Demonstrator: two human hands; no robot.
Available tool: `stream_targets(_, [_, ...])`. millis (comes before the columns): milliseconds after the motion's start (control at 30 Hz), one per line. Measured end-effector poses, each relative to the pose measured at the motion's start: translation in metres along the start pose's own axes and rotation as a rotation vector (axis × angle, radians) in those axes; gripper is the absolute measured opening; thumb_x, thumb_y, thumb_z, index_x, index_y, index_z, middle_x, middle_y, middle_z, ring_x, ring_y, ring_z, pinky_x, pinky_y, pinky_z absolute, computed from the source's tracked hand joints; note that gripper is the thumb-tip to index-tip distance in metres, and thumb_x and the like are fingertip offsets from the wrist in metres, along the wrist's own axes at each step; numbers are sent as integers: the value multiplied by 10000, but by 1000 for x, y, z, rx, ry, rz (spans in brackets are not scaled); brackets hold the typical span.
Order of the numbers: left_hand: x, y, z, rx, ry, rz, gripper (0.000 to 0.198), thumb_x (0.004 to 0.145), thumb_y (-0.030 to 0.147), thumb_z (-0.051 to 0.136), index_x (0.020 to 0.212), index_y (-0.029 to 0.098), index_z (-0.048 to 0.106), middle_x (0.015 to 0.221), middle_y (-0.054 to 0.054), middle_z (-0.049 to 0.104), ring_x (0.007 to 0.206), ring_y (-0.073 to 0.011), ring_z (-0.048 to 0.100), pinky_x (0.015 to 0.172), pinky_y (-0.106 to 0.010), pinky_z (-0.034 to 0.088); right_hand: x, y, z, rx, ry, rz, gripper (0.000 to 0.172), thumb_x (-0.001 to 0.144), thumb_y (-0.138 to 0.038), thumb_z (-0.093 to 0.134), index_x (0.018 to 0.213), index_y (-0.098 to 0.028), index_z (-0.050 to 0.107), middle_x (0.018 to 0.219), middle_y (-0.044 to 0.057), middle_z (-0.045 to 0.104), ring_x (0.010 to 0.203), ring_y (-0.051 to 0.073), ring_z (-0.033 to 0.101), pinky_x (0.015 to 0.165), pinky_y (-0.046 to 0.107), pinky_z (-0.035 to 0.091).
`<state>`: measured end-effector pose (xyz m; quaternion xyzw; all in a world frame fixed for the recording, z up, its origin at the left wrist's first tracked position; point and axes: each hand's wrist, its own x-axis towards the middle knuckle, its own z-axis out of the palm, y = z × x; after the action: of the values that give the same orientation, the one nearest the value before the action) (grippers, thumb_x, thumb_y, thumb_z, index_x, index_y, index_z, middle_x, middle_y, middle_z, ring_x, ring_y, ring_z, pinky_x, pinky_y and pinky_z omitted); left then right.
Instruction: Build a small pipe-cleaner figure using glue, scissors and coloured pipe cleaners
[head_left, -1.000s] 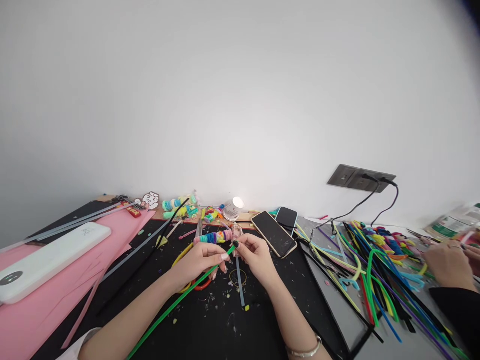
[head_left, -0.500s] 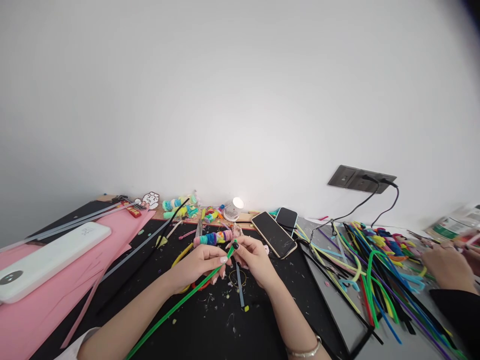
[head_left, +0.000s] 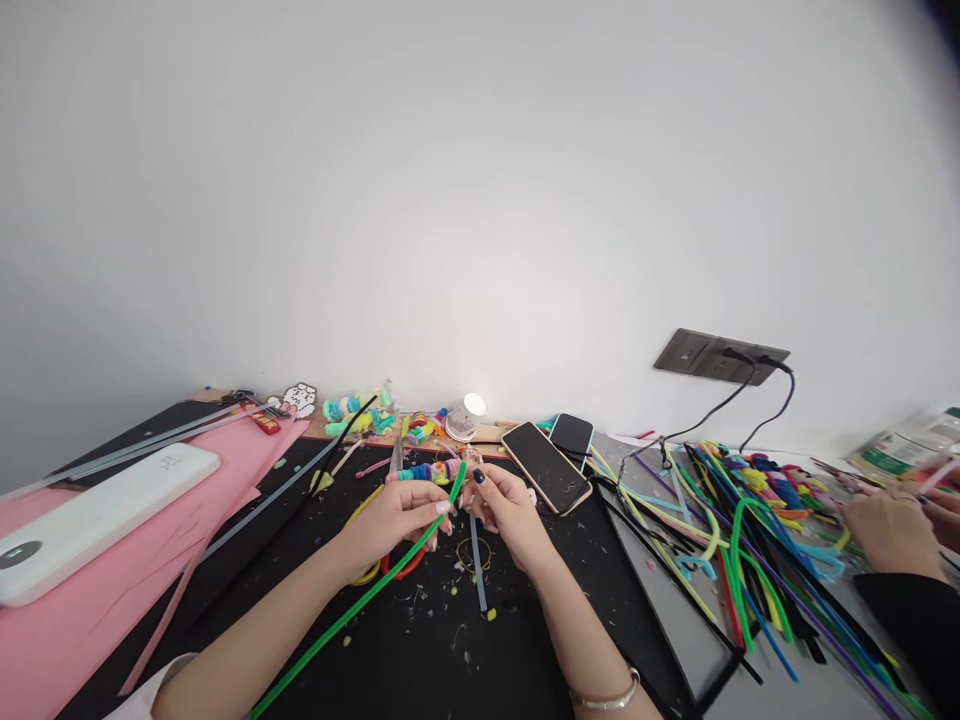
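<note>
My left hand [head_left: 401, 512] pinches a long green pipe cleaner [head_left: 352, 608] near its upper end, thumb on top. The rest of the stem slants down past my left forearm and out at the bottom edge. The short tip bends upward between my hands. Just right of that tip is my right hand [head_left: 511, 508], with fingers curled and thumb pressed in; what they hold, if anything, cannot be made out. Behind my left hand lies a roll of coloured pipe-cleaner coils [head_left: 427, 472], partly hidden. A grey glue stick [head_left: 478, 568] lies below my right hand.
Two phones [head_left: 546, 468] [head_left: 572, 438] lie beyond my right hand. A paper cup [head_left: 466, 418] leans near the wall. At left, a white power bank [head_left: 112, 515] rests on pink sheets [head_left: 67, 640]. Many pipe cleaners [head_left: 757, 560] spread at right, near another person's hand [head_left: 892, 530].
My right fingers have come off the tip of the green pipe cleaner and sit slightly to its right. The tip now stands more upright and free. The view has shifted slightly.
</note>
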<state>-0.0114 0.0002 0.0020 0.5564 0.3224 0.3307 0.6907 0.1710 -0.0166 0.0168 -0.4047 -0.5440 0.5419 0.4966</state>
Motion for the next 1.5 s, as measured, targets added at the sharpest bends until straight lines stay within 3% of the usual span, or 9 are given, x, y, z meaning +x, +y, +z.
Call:
stream_targets(200, [2,9,-4,-548,272,103,257,698,312,794,821,175,614,720,53,587,571,-38,515,499,-124,430,-1,6,0,-80,-88,71,332,729,-454,711,655,-172,554,517,-38,573,410,50,348,398,181,213])
stream_targets(300, [2,15,-7,-741,291,131,211,712,217,781,820,163,607,764,58,581,496,1,464,398,-78,377,-3,7,0,-81,-113,76,393,753,-491,678,574,-173,533,436,-53,502,382,48,324,386,184,183])
stream_targets(400, [3,14,-7,-774,336,121,145,753,113,723,830,157,608,756,44,601,512,-9,532,451,-78,466,-3,8,2,-24,-188,78,435,818,-538,592,613,-155,584,487,-16,569,372,49,346,368,186,171])
stream_targets(567, [6,9,-2,-671,404,112,142,777,58,685,827,167,610,720,29,630,691,-87,676,601,-136,564,-4,10,5,140,-323,148,378,860,-496,572,902,-131,658,677,54,692,380,60,451,337,175,224])
stream_targets(667, [5,7,-1,-613,391,112,129,764,103,721,815,168,622,730,20,648,710,-95,680,622,-144,560,-3,8,5,244,-277,119,317,799,-380,687,1035,-174,637,820,48,704,466,76,534,350,160,315])
stream_targets(767, [4,4,0,-523,306,138,123,762,211,750,816,167,648,730,10,655,703,-91,655,669,-168,556,-3,7,6,294,-197,59,464,670,-218,802,1096,-224,618,897,19,693,564,86,569,421,163,421])
stream_targets(933, [3,-3,0,-341,217,139,199,767,355,736,829,171,690,719,-4,658,715,-112,630,713,-221,542,-3,8,10,312,-138,-1,355,728,-276,761,1061,-213,656,820,17,669,552,95,568,394,161,402])
stream_targets(1167, [4,1,-1,-26,321,137,347,713,344,752,1004,178,662,846,-38,706,738,-177,667,721,-311,554,1,7,6,313,173,-68,261,762,-385,725,800,-128,699,690,48,660,512,95,539,423,185,406])
stream_targets(1500, [0,0,-2,351,388,269,182,789,342,655,891,199,700,685,-29,697,682,-208,664,679,-297,508,3,10,3,168,281,-73,306,750,-434,710,740,-132,658,602,33,646,458,96,508,440,211,399])
